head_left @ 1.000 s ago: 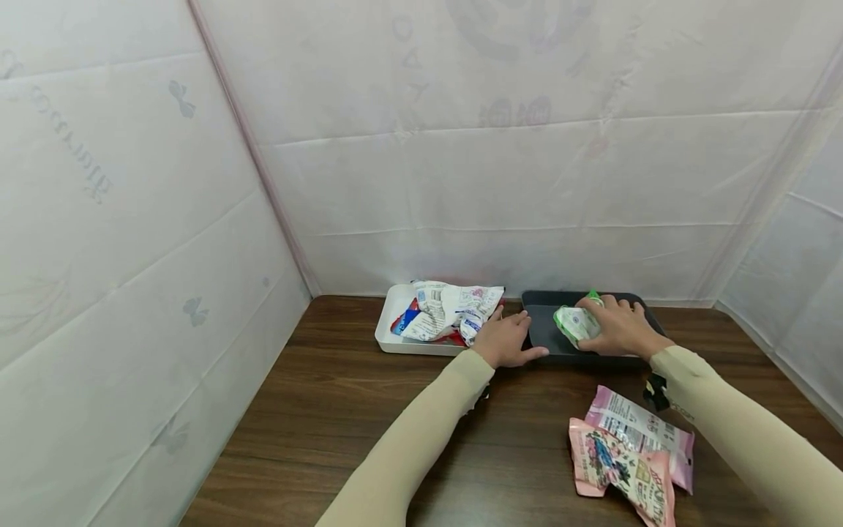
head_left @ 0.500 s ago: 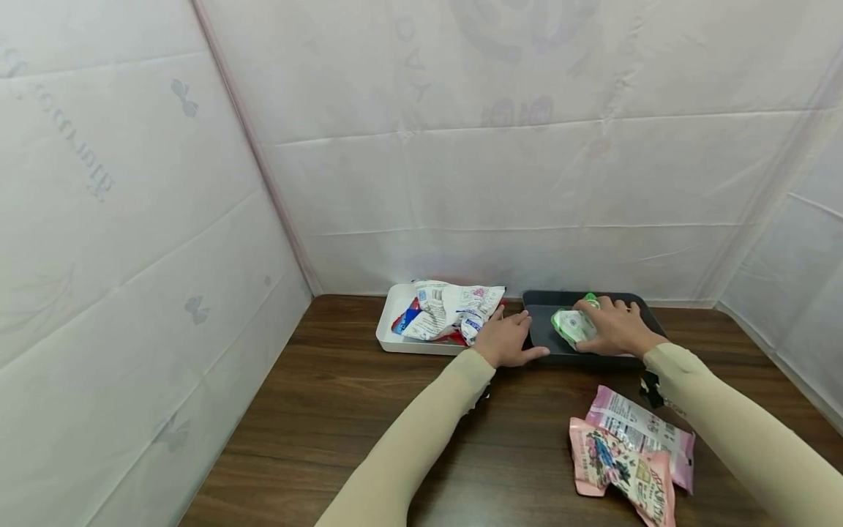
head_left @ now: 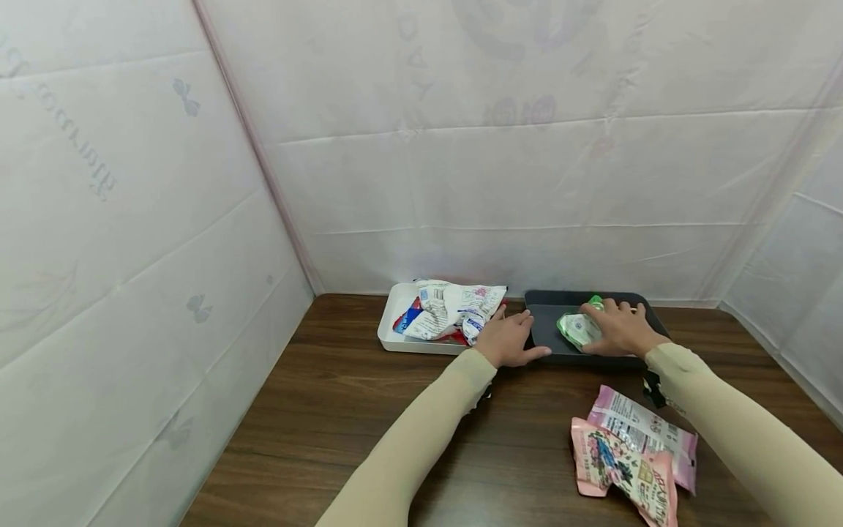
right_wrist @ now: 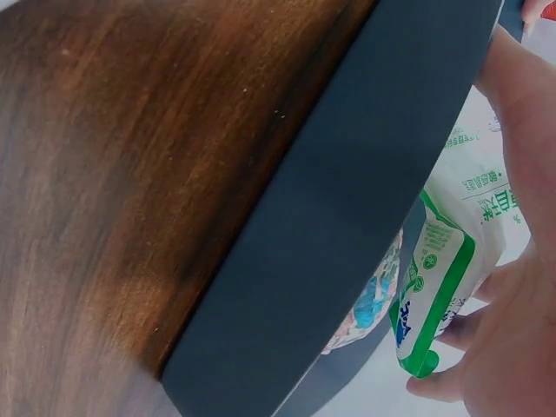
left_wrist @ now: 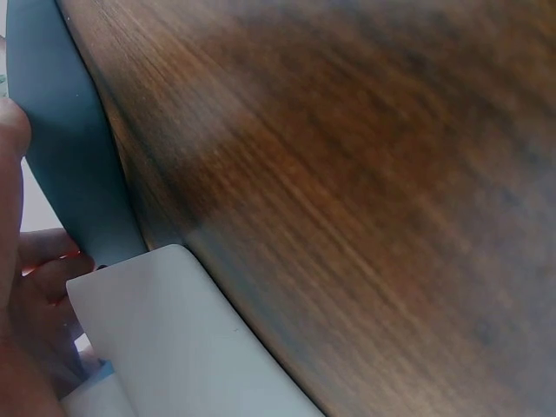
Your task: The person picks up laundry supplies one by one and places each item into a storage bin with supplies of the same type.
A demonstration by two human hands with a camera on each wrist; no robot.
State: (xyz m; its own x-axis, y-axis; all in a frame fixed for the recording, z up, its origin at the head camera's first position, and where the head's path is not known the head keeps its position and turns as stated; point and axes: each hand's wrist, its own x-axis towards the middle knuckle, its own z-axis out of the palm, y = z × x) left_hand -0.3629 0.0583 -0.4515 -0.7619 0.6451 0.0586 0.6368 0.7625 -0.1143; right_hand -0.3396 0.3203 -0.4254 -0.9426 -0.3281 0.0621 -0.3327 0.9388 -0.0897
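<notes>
Over the dark grey tray [head_left: 546,322], my right hand [head_left: 619,329] grips a white-and-green packet [head_left: 579,331], with the thumb at the near side and fingers over its far side. In the right wrist view the packet's green-edged end [right_wrist: 443,269] shows below the fingers. A pink and blue patterned packet [right_wrist: 373,304] lies partly hidden behind the tray wall there. My left hand [head_left: 503,342] rests with extended fingers where the white tray [head_left: 388,340] and the dark tray meet. Crumpled white snack bags [head_left: 448,311] fill the white tray, over red and blue packaging.
Two pink bags lie on the wooden table [head_left: 329,424] in front of the dark tray: a peach-pink bag [head_left: 622,468] overlapping a lilac-pink bag [head_left: 648,432]. White sheeting [head_left: 421,183] stands close behind both trays and along the sides.
The right hand and the white-and-green packet have shifted only slightly within the dark tray, the packet's left end a little lower and further right. The left hand stays in place.
</notes>
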